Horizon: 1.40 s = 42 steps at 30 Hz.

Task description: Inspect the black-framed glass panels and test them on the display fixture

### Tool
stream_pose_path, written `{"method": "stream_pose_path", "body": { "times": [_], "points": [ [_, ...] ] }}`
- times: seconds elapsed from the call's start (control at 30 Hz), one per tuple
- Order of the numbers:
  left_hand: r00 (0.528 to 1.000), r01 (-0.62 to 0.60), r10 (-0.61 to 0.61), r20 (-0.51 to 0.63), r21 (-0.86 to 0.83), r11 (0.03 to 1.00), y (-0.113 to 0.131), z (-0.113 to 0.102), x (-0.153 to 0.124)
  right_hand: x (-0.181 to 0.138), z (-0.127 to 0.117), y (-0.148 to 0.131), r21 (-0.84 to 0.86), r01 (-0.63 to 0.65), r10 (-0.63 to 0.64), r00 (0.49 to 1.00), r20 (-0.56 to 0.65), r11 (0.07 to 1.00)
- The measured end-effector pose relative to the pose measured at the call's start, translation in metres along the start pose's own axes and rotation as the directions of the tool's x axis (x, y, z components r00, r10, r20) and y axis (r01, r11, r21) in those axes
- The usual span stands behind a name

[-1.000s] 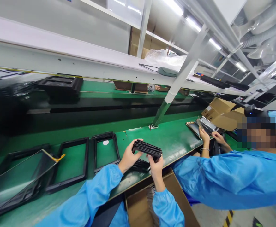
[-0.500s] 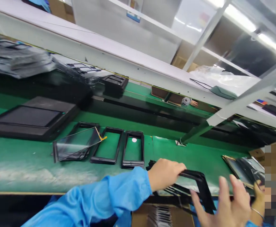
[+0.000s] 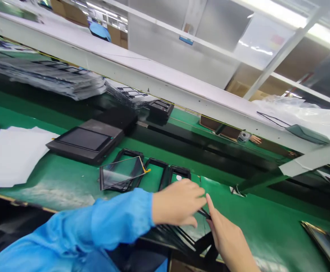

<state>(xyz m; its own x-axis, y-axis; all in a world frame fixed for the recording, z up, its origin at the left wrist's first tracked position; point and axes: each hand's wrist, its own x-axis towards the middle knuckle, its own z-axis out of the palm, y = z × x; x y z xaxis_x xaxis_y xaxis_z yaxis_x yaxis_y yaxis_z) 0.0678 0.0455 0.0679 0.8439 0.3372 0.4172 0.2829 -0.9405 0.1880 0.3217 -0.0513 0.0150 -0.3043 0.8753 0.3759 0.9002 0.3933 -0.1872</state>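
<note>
My left hand (image 3: 179,204), in a blue sleeve, hangs over several thin black frames in the middle front of the head view. Its thumb is apart from its fingers, and the fingertips come close to those of my right hand. At the right end of these frames my right hand (image 3: 227,236) grips a black frame (image 3: 206,243), partly hidden behind its fingers. Just behind my left hand on the green bench lie flat rectangular black frames (image 3: 156,163) in stacks. A clear glass panel (image 3: 122,173) with an orange flex tab rests askew on the leftmost stack.
Left on the green bench (image 3: 65,181) are a dark box with a screen panel (image 3: 87,139) and white sheets (image 3: 9,155). Glass panels (image 3: 326,241) lie far right. A white shelf (image 3: 165,85) and a slanting post (image 3: 258,175) stand beyond. Another person's hand (image 3: 255,139) shows behind.
My left hand has loosened from the black frame, its thumb now apart. My right hand has gone from spread fingers to gripping a frame. The view has swung left.
</note>
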Motion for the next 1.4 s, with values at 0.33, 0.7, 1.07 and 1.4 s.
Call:
{"method": "stream_pose_path", "body": {
  "times": [0.33,0.7,1.07,1.4],
  "points": [
    [0.511,0.856,-0.845,0.155,-0.181,0.484,-0.203,-0.040,-0.195,0.052,0.076,-0.035,0.721,-0.649,0.633,0.670,0.388,0.244],
    [0.564,0.682,-0.800,0.206,-0.662,0.310,-0.202,-0.068,-0.268,0.119,0.152,-0.111,0.554,-0.757,0.740,0.584,0.334,0.348],
    [0.408,0.330,-0.901,0.145,-0.944,-0.002,-0.134,-0.082,-0.325,0.140,0.172,-0.170,0.319,-0.818,0.810,0.552,0.199,0.479],
    [0.440,0.242,-0.882,0.169,-0.968,-0.065,-0.101,-0.041,-0.265,0.130,0.151,-0.201,0.741,-0.516,0.590,0.781,0.203,0.429]
  ]
}}
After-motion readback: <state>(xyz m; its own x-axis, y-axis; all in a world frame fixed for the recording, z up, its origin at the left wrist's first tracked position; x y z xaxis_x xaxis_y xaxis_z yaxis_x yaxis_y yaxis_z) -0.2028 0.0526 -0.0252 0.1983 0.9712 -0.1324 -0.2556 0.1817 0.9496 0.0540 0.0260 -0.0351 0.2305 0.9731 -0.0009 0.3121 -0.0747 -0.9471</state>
